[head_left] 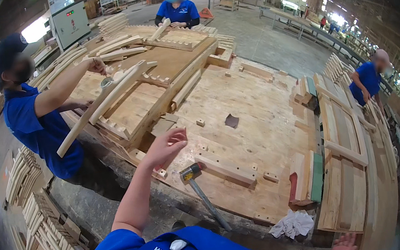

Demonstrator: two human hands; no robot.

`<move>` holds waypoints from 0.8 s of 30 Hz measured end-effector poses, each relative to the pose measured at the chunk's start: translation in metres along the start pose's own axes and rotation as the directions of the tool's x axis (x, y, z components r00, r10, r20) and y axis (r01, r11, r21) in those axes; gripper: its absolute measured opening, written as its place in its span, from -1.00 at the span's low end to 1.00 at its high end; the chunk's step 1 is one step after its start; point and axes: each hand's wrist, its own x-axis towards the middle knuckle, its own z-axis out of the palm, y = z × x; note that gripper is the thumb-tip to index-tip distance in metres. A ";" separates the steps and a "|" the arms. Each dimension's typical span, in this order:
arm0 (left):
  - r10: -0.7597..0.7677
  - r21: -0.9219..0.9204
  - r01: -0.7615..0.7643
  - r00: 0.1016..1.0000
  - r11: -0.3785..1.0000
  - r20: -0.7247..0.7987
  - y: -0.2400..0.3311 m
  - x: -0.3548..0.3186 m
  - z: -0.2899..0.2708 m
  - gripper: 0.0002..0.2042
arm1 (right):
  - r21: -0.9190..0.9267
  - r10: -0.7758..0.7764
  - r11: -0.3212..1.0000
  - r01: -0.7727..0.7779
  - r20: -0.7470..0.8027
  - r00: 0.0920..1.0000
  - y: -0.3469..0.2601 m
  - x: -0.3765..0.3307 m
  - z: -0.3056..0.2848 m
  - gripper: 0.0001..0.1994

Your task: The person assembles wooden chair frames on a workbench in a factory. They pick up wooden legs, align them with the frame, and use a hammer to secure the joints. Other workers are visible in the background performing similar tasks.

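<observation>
My left hand (165, 149) is raised over the near left part of the plywood worktable (253, 108). Its fingers are loosely curled and apart, with nothing visible in them. Just below that hand lies a mallet (204, 197), its head on the table and its handle sticking out past the near edge. A wooden bar (226, 171) is fixed on the board beside the mallet head. At the lower right, my right hand (344, 246) is open with fingers spread, close to the near end of a slatted wood panel (343, 192). Whether it touches the panel I cannot tell.
A crumpled white cloth (292, 225) lies at the near edge. Green-faced blocks (316, 178) stand at the table's right. A dark sandpaper-like scrap (231, 121) rests mid-table. At left, a co-worker (36, 111) handles curved wood pieces; others work behind and at right. Slat stacks (47, 231) stand left.
</observation>
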 end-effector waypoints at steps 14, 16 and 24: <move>-0.121 0.546 0.234 0.964 0.804 -0.235 -0.098 -0.093 -0.079 -0.55 | -0.870 0.626 0.489 -0.070 0.294 0.722 0.365 -0.122 0.154 -0.62; -0.173 0.533 0.241 0.969 0.811 -0.174 -0.108 -0.104 -0.076 -0.55 | -0.888 0.573 0.414 0.201 0.426 0.700 0.380 -0.135 0.189 -0.59; -0.394 0.663 0.219 0.911 0.715 0.124 -0.168 -0.137 -0.072 -0.48 | -0.865 0.457 0.225 0.448 0.500 0.736 0.403 -0.166 0.202 -0.67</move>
